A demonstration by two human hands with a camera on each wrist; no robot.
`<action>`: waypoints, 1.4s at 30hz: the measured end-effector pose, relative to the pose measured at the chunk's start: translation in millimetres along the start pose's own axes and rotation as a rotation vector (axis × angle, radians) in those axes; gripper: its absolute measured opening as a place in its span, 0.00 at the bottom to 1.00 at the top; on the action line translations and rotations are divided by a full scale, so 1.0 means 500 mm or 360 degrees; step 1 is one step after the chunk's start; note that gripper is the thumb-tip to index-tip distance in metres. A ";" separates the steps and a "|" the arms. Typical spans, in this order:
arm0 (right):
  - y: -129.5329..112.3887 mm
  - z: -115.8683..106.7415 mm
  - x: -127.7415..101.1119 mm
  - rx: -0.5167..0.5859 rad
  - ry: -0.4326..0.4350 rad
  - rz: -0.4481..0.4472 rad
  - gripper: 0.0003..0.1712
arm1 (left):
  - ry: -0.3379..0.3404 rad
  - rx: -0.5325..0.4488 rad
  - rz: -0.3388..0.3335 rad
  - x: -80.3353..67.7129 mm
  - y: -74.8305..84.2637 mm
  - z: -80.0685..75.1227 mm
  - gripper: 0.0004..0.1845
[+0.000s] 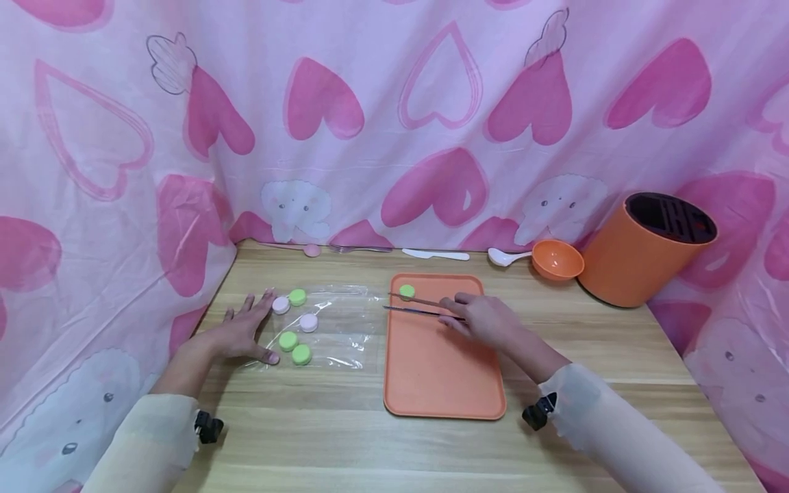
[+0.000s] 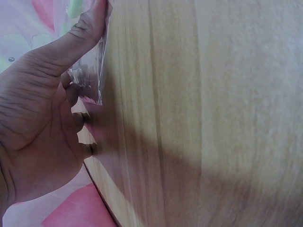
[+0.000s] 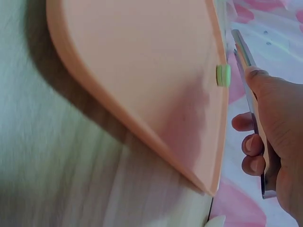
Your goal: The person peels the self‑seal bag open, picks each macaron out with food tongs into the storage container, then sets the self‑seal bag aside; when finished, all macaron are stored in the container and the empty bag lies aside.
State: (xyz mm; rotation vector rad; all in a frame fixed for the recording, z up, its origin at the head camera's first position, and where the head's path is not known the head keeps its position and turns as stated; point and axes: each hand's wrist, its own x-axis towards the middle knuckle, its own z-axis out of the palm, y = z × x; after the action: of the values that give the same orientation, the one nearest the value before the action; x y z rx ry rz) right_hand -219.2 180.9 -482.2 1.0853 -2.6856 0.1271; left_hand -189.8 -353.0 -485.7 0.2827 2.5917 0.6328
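Note:
My left hand [image 1: 237,335] is spread at the left end of a clear plastic bag [image 1: 345,342], fingers and thumb touching its edge. Three green macarons [image 1: 288,341] and two pale pink macarons [image 1: 309,322] lie at the bag; whether inside or on top I cannot tell. Over the orange tray [image 1: 440,383], my right hand [image 1: 483,318] grips metal tongs [image 1: 425,313], their tips apart and pointing left. Another green macaron [image 1: 407,292] lies at the tray's far left corner, close to the tongs. In the right wrist view nothing shows between the tongs' [image 3: 251,85] tips.
Along the back edge lie a pink spoon [image 1: 311,250], a fork [image 1: 360,248], a white knife [image 1: 435,255] and a white spoon [image 1: 505,257]. An orange bowl [image 1: 557,260] and an orange knife block [image 1: 641,253] stand at back right. A heart-patterned curtain [image 1: 370,157] surrounds the table.

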 end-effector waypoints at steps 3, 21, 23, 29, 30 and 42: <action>-0.012 0.009 0.008 0.0036 0.0021 -0.0063 0.18 | -0.0005 0.0003 -0.0001 0.000 0.002 0.000 0.84; -0.076 0.051 0.071 0.0040 0.0102 -0.0307 0.10 | -0.0030 0.0007 -0.0039 0.000 0.004 -0.002 0.84; -0.085 0.053 0.078 0.0046 0.0056 -0.0300 0.11 | -0.0033 0.0008 -0.0042 0.001 0.004 -0.002 0.84; -0.109 0.070 0.098 0.0008 0.0051 -0.0323 0.13 | -0.0030 0.0012 -0.0034 0.001 0.003 -0.001 0.84; -0.112 0.072 0.102 0.0002 0.0061 -0.0331 0.13 | -0.0027 0.0014 -0.0031 0.001 0.003 -0.001 0.84; -0.153 0.076 0.146 0.0068 0.0093 -0.0379 0.13 | -0.0029 0.0030 -0.0052 0.004 0.000 -0.001 0.84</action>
State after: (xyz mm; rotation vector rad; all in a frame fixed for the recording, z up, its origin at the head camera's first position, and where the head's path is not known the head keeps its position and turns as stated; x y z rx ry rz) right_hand -224.3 70.2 -501.3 1.3813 -2.4899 0.1706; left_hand -191.7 -352.9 -486.2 0.2507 2.5803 0.5921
